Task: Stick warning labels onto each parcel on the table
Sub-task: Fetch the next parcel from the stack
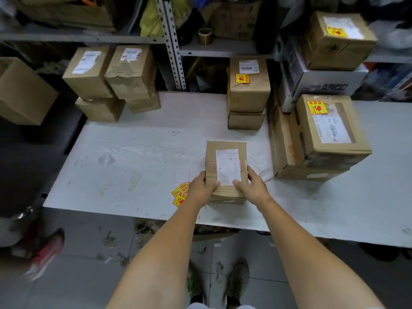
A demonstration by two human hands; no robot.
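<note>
Nearest me, the left hand and the right hand each grip the near end of a small brown parcel, thumbs on top and fingers curled round its sides. I see it lying flat on the white table near the front edge, a white address slip on its top. Yellow warning labels lie just to its left, partly hidden by the left hand. Farther right stand stickered boxes. At the far left are plain boxes.

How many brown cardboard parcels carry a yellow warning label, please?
3: the back centre parcel, the right-hand parcel, both topping stacks, the upper-right parcel on a white box. Others may be hidden.
</note>
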